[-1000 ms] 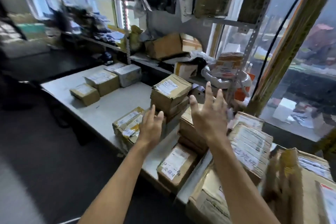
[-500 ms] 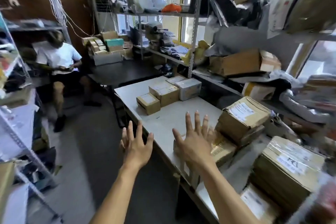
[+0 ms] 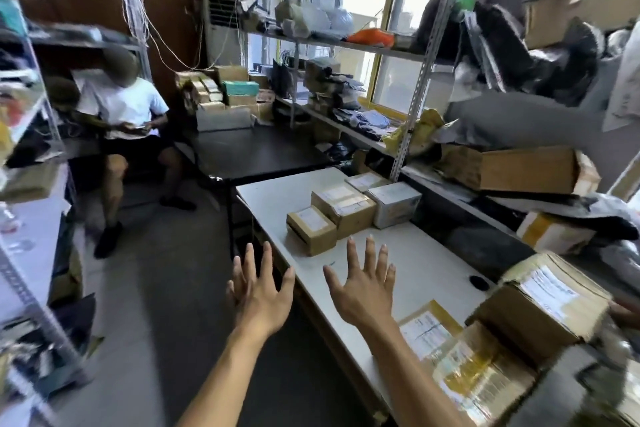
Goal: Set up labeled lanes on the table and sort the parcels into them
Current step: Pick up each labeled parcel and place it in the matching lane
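We see both hands raised ahead of us with fingers straight and spread, holding nothing: the left hand (image 3: pixel 258 291) hangs off the near edge of the white table (image 3: pixel 426 263), over the floor, and the right hand (image 3: pixel 363 284) is above the bare middle of the tabletop. We cannot tell whether the right palm touches the surface.

The parcels lie in two groups. At the far end sit a small brown box (image 3: pixel 311 229), a larger taped brown box (image 3: pixel 343 207), a white carton (image 3: pixel 394 203) and a flat labelled parcel (image 3: pixel 366 181) behind them, packed close together. At the near right end we see a flat yellow-edged parcel (image 3: pixel 427 333), a tape-wrapped parcel (image 3: pixel 483 381) and a large brown box (image 3: pixel 543 305) stacked partly on them.

No lane markers or labels are visible on the table, so we judge the task to be at the lane-marking stage, with the hands gauging the free strip between the groups. The next move likely calls for fetching label material, which we cannot find here.

The metal shelving (image 3: pixel 429 45) at right holds dark plastic mailers (image 3: pixel 526 55) and an open cardboard box (image 3: pixel 519 168), contents hidden. A seated person (image 3: pixel 121 121) is at left.
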